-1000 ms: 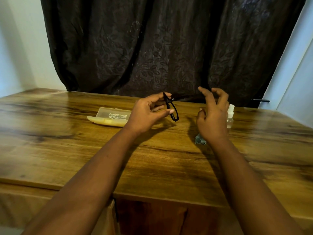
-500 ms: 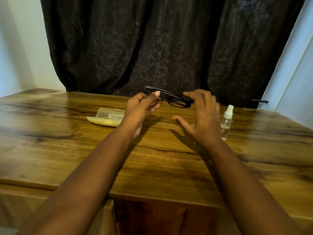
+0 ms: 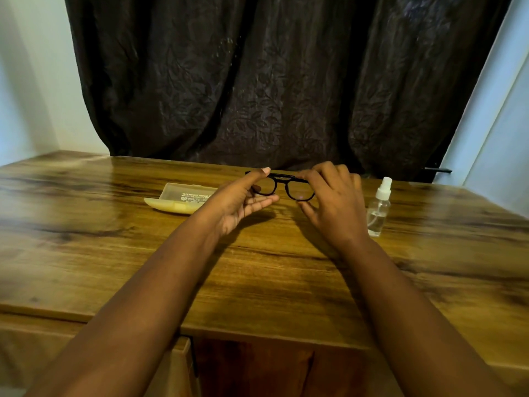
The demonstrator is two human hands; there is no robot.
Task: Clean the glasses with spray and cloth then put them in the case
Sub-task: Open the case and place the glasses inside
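Head view, both hands (image 3: 243,200) (image 3: 333,202) pinching black glasses (image 3: 282,186), case (image 3: 179,197) lettering unreadable

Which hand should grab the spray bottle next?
The right hand, probably. The spray bottle stands on the table just beside it, while the left hand is on the far side of the glasses, nearer the case.
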